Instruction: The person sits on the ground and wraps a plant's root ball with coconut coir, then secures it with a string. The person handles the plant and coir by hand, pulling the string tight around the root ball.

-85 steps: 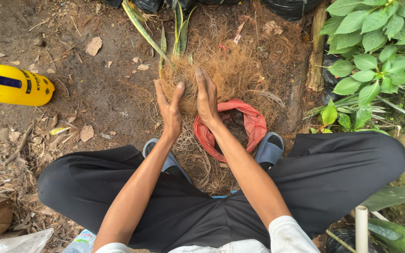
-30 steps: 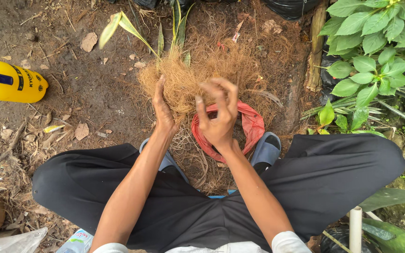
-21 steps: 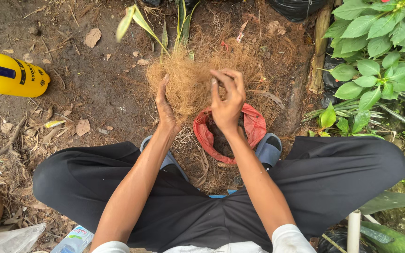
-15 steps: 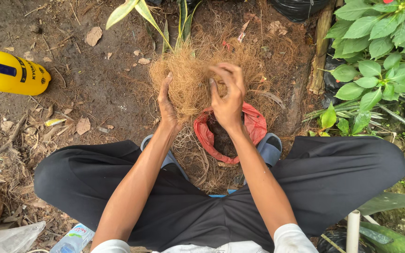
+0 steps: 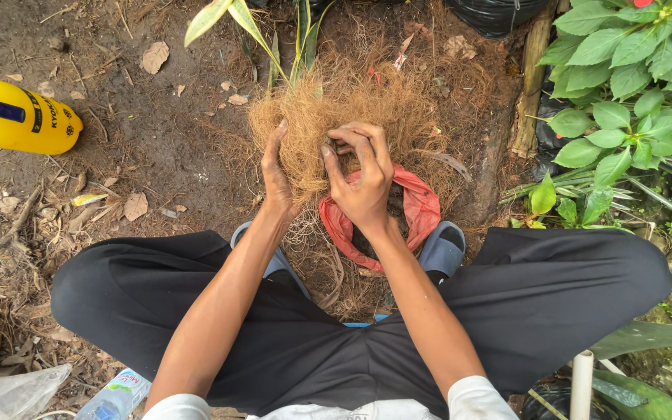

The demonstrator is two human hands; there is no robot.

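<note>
I squat over a red plastic bag [image 5: 418,206] with dark soil inside, lying on the ground between my feet. Above it I hold up a clump of brown coconut fibre [image 5: 328,117] that wraps the base of a young plant with long green-and-yellow leaves [image 5: 235,19]. My left hand [image 5: 275,173] presses flat against the clump's left side. My right hand [image 5: 361,180] has its fingers curled into the fibre on the right side, pinching strands.
A yellow sprayer bottle [image 5: 13,117] lies on the dirt at left. More loose fibre is heaped behind the clump. Leafy green plants [image 5: 624,93] with red flowers crowd the right. A black bag [image 5: 499,12] sits at the top, a plastic bottle [image 5: 114,393] and white pipe [image 5: 581,381] near my legs.
The fibre clump with the plant has been lifted from the ground pile and held above the red bag. My right hand went from flat on the fibre to curled fingers pinching it.
</note>
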